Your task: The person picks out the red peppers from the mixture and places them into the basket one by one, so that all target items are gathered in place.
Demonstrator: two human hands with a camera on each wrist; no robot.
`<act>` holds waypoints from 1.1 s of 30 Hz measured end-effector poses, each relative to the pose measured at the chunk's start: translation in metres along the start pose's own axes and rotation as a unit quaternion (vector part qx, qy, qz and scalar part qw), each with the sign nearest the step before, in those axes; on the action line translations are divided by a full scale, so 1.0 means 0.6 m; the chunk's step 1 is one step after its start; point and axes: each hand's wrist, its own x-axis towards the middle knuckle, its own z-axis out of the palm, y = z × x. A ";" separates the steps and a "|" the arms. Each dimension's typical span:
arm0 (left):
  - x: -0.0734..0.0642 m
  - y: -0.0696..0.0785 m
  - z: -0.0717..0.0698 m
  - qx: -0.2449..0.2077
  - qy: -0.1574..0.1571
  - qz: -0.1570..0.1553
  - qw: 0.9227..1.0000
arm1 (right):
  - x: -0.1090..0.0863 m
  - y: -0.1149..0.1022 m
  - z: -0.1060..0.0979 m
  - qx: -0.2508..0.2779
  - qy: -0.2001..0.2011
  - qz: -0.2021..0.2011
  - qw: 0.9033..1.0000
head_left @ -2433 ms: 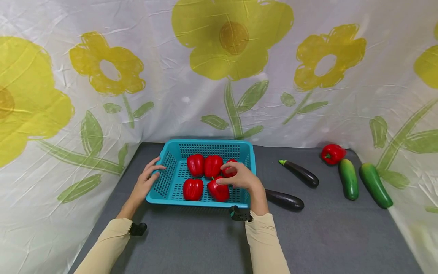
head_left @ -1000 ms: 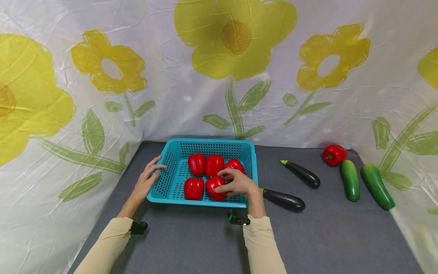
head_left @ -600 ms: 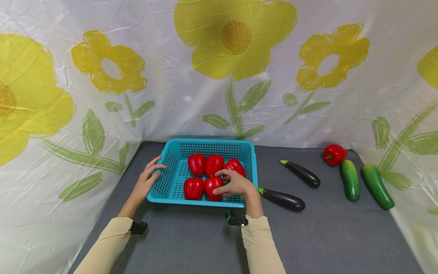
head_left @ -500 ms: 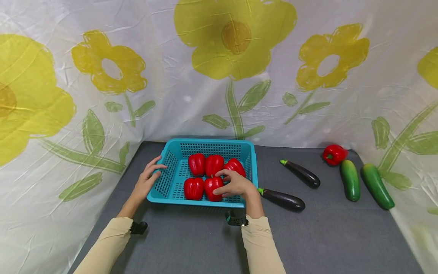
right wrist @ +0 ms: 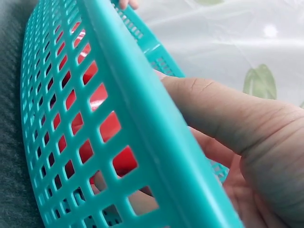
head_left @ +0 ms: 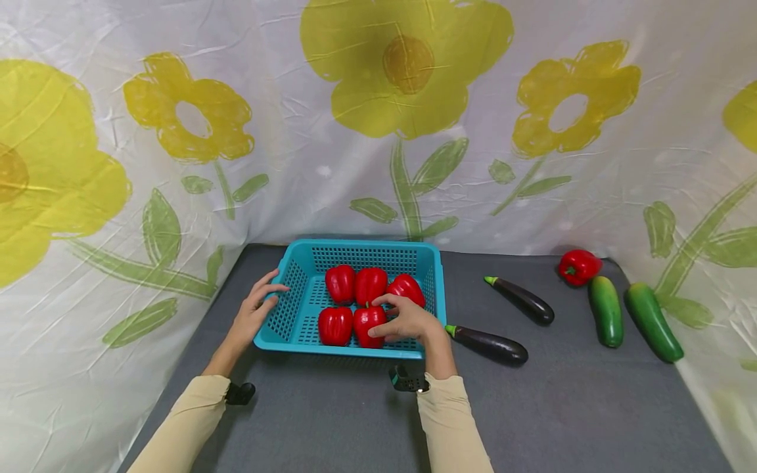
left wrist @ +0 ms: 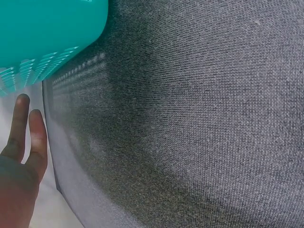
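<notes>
In the head view a turquoise basket (head_left: 363, 351) with perforated walls holds several red bell peppers. My right hand (head_left: 411, 320) reaches over its front right rim. Thumb and fingers curve round the right side of the front right bell pepper (head_left: 365, 323), which sits against the front left pepper (head_left: 334, 326). Seen from the right wrist, the basket wall (right wrist: 137, 109) hides most of this grip; the thumb (right wrist: 213, 107) shows above the rim. At the basket's left rim rests my left hand (head_left: 251, 315), its fingers spread. Two straight fingers (left wrist: 19, 123) appear beside the basket in the left wrist view.
Right of the basket lie two eggplants, the nearer one (head_left: 491, 345) close to my right wrist and the other (head_left: 522, 301) farther back. Another red bell pepper (head_left: 579, 267) and two green cucumber-like vegetables (head_left: 606, 312) lie at the far right. A flowered cloth hangs behind the grey table (head_left: 331, 420).
My right hand has shifted slightly left, and the front right bell pepper has moved with it against its neighbour, standing straighter. The left hand has stayed at the rim. Little differs over the last half second.
</notes>
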 end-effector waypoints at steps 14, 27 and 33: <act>-0.001 -0.002 0.001 -0.001 0.000 -0.006 1.000 | 0.007 -0.002 0.015 -0.001 -0.008 -0.009 1.000; 0.000 -0.004 0.001 -0.005 0.002 -0.004 1.000 | 0.015 -0.003 0.024 0.005 -0.016 -0.011 1.000; 0.000 -0.001 0.000 -0.003 0.002 -0.006 1.000 | 0.021 -0.006 0.031 -0.002 -0.015 -0.014 1.000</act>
